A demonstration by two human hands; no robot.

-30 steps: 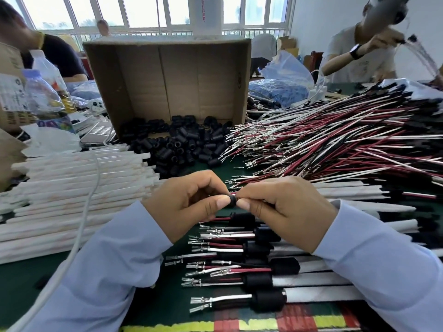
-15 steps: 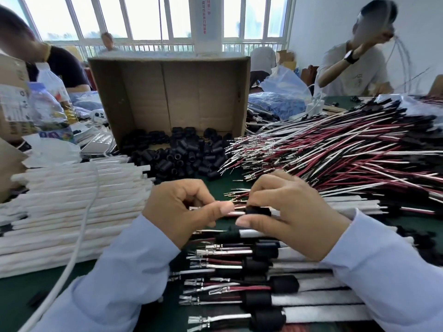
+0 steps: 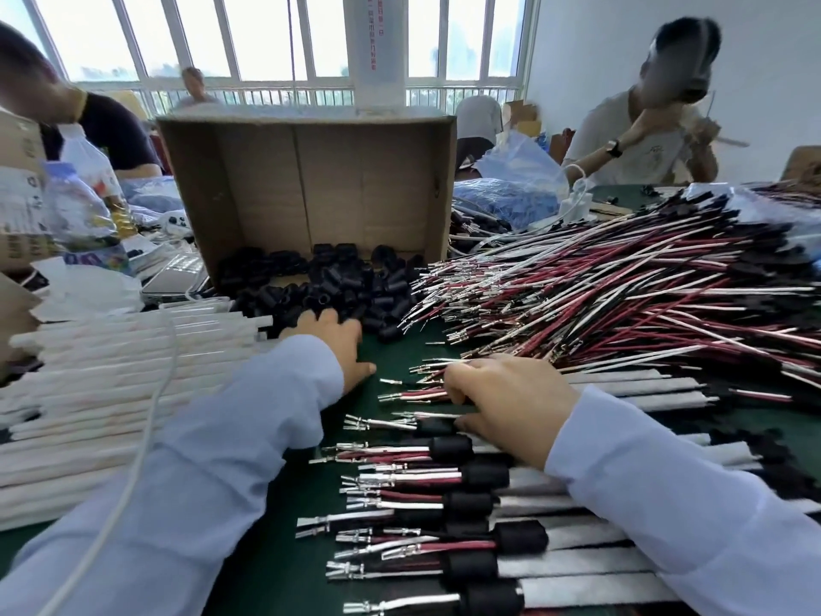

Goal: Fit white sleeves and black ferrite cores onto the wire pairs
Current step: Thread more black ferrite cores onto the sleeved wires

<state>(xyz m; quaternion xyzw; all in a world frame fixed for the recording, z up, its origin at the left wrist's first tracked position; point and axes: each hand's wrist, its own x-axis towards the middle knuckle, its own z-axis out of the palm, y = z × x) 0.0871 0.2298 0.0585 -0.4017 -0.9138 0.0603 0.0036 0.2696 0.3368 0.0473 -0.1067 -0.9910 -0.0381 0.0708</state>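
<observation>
my left hand (image 3: 331,349) sits at the black ferrite cores (image 3: 337,286) spilling from the cardboard box (image 3: 311,180); i cannot tell whether its fingertips pinch one. my right hand (image 3: 511,402) curls round a wire pair (image 3: 413,395) above the finished row (image 3: 477,475) on the green counter (image 3: 386,351). white sleeves (image 3: 111,371) lie at my left.

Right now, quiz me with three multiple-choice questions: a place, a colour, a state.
1. The pile of black cylindrical ferrite cores lies: A in a blue bag; B at the mouth of the brown cardboard box; C in a bottle.
2. The loose wire heap is mostly: A red and white; B green; C yellow.
3. The near row of wire pairs is: A bare; B knotted; C fitted with cores and white sleeves.
B: cores spill from the box. A: red and white strands. C: each carries a core against a sleeve.
</observation>
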